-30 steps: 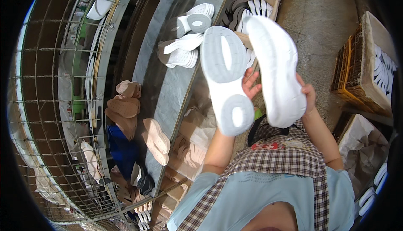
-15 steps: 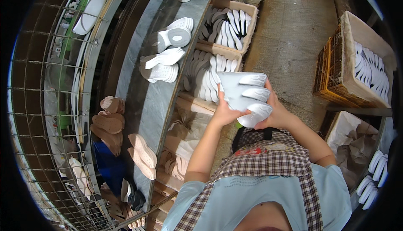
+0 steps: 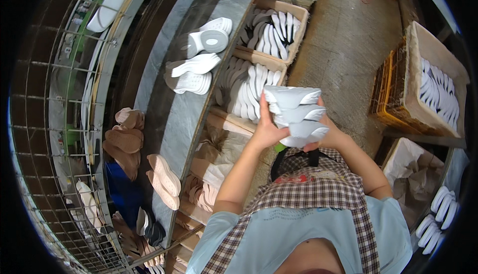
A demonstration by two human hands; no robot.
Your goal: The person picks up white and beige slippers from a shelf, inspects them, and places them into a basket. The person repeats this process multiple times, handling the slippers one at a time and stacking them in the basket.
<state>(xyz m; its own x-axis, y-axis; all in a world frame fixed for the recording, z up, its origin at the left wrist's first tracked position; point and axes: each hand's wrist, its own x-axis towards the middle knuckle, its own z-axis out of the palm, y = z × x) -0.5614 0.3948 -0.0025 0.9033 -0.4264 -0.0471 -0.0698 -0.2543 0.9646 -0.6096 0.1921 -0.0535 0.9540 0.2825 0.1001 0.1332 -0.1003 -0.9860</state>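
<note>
A small stack of white shoe soles point(image 3: 296, 117) is held out before my body, with their curved sides and pointed ends facing me. My left hand point(image 3: 267, 128) grips the stack from its left, the thumb bent in across the near sole. On the opposite side my right hand point(image 3: 328, 128) clasps the soles, its fingers partly hidden behind them. The stack is tilted and apart from any surface. Beyond my left hand stands a cloth-lined bin point(image 3: 286, 67) packed with white and grey soles.
On my left runs a grey metal ledge point(image 3: 185, 112) bearing white soles point(image 3: 191, 77) and pink soles point(image 3: 164, 182), beside a wire mesh guard point(image 3: 37, 119). At right stand a lined orange crate point(image 3: 387, 87) full of white soles and several white pieces point(image 3: 440, 206). Concrete floor point(image 3: 341, 40) lies ahead.
The stack in my hands has been turned, showing more of the soles' curved sides and less of their flat faces. Both hands keep hold of it. The view has shifted slightly.
</note>
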